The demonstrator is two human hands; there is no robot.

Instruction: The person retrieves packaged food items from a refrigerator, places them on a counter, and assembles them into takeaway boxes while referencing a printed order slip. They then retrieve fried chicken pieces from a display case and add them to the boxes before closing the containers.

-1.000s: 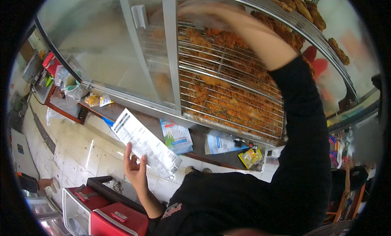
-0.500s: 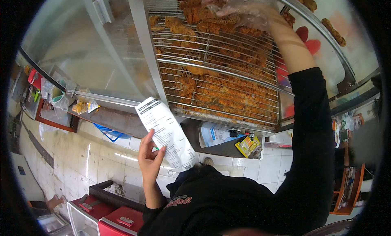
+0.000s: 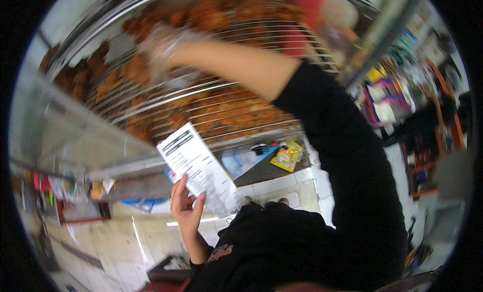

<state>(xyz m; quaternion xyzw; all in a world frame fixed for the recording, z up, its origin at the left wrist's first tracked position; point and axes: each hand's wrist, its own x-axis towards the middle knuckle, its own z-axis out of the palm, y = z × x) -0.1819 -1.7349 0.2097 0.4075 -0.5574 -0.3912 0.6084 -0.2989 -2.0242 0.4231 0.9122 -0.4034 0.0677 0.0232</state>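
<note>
Left hand (image 3: 186,206) pinches oblong paper (image 3: 198,171); blur hides whether plastic-gloved right hand (image 3: 163,51) grips craggy food (image 3: 137,69).

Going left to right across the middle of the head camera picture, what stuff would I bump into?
Blue item on the floor side, white paper slip held by the left hand, yellow packet, black right sleeve, orange-brown shelf.

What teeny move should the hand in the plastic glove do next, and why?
Perhaps the gloved right hand should gently close on the fried piece beside its fingers: it is right there above the wire rack, though blur hides any grip. The left hand holds the paper slip.
</note>
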